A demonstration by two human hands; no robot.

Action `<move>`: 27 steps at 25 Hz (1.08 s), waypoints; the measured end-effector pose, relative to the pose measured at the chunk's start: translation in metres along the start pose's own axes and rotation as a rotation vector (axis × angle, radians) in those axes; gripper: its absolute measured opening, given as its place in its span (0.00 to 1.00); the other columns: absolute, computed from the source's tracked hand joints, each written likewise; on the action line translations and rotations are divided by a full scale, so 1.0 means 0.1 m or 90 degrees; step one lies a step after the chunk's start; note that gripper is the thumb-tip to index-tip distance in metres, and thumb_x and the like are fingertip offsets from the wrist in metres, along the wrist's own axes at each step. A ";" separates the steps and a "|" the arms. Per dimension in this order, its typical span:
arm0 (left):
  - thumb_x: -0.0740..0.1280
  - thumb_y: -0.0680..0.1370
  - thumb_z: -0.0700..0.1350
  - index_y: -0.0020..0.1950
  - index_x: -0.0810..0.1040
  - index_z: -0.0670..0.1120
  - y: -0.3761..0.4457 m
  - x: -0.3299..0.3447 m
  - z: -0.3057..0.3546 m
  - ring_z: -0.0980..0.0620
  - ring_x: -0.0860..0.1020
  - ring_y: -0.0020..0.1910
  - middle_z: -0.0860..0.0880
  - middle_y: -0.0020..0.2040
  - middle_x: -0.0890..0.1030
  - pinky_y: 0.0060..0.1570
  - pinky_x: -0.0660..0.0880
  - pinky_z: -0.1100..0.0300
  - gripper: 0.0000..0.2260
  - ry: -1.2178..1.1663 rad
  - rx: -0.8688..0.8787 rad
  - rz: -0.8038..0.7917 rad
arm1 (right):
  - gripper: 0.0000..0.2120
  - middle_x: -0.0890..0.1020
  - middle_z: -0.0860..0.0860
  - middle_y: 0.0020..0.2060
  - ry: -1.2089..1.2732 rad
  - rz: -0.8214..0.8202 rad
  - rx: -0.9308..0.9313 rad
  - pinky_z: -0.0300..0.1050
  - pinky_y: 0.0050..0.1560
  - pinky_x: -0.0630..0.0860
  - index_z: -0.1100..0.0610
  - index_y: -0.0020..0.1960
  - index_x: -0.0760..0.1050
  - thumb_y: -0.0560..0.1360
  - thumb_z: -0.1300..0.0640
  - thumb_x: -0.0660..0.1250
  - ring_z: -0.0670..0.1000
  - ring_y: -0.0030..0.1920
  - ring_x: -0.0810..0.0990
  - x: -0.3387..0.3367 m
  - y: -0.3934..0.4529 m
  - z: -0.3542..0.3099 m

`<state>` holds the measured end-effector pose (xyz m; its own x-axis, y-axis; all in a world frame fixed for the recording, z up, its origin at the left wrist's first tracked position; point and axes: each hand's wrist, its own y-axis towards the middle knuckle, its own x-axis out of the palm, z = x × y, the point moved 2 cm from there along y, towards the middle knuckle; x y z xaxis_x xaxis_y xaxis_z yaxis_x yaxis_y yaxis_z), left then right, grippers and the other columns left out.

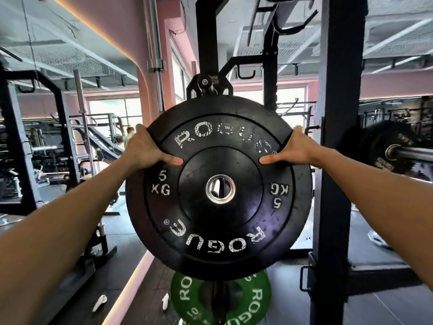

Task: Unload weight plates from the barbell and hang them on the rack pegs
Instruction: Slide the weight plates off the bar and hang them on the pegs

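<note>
A black 5 kg plate with worn white lettering fills the middle of the view, upright and facing me. My left hand grips its upper left rim, thumb lying on the face. My right hand grips the upper right rim the same way. Through the plate's steel centre hole I see a dark upright behind it; no peg shows. At the right edge the barbell carries another black plate.
A green plate hangs low on the rack, right under the black one. A thick black rack post stands just right of my right hand. Another upright rises behind the plate. Other gym frames stand at the left.
</note>
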<state>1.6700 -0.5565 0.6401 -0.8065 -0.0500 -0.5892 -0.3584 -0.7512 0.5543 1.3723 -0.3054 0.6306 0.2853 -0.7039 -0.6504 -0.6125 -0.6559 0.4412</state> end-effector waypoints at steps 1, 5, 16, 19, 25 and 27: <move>0.82 0.39 0.67 0.63 0.71 0.46 0.07 0.02 -0.08 0.51 0.78 0.56 0.53 0.56 0.80 0.58 0.77 0.50 0.56 -0.006 -0.007 -0.009 | 0.63 0.72 0.54 0.64 -0.005 0.000 0.005 0.52 0.64 0.72 0.63 0.69 0.56 0.47 0.37 0.82 0.56 0.64 0.73 0.07 0.03 -0.02; 0.84 0.42 0.64 0.68 0.65 0.42 0.16 0.15 -0.22 0.45 0.76 0.63 0.47 0.62 0.77 0.62 0.74 0.47 0.60 -0.025 0.018 -0.015 | 0.68 0.71 0.55 0.65 -0.025 -0.010 0.025 0.55 0.66 0.71 0.61 0.71 0.55 0.43 0.33 0.81 0.58 0.65 0.72 0.35 0.17 -0.06; 0.84 0.44 0.61 0.64 0.63 0.42 0.63 0.92 -0.86 0.44 0.74 0.63 0.46 0.63 0.76 0.61 0.74 0.43 0.56 -0.079 -0.033 -0.058 | 0.68 0.71 0.56 0.67 -0.070 -0.037 0.068 0.51 0.65 0.69 0.61 0.73 0.54 0.46 0.31 0.80 0.60 0.67 0.71 1.04 0.76 0.25; 0.83 0.43 0.62 0.63 0.61 0.43 0.75 1.13 -1.00 0.42 0.74 0.64 0.45 0.63 0.75 0.62 0.73 0.42 0.56 -0.077 -0.033 -0.053 | 0.62 0.73 0.57 0.66 -0.050 -0.013 0.070 0.52 0.64 0.71 0.62 0.69 0.56 0.47 0.35 0.81 0.60 0.66 0.72 1.27 0.92 0.41; 0.78 0.38 0.70 0.62 0.67 0.45 1.16 1.51 -1.16 0.43 0.75 0.61 0.47 0.59 0.75 0.59 0.74 0.41 0.58 -0.068 0.006 0.039 | 0.49 0.74 0.56 0.57 -0.003 0.084 0.022 0.46 0.48 0.68 0.57 0.57 0.59 0.49 0.40 0.83 0.55 0.55 0.73 1.60 1.44 0.68; 0.79 0.39 0.68 0.62 0.67 0.44 1.29 1.65 -1.24 0.43 0.74 0.61 0.46 0.59 0.75 0.59 0.74 0.42 0.58 -0.080 0.003 0.043 | 0.50 0.73 0.56 0.57 -0.007 0.092 0.010 0.47 0.49 0.70 0.57 0.58 0.59 0.48 0.39 0.82 0.55 0.54 0.72 1.70 1.61 0.74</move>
<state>1.5493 -0.7433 0.5417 -0.8815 -0.0171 -0.4718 -0.3029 -0.7461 0.5930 1.2679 -0.5100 0.5455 0.1854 -0.7871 -0.5883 -0.6579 -0.5441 0.5207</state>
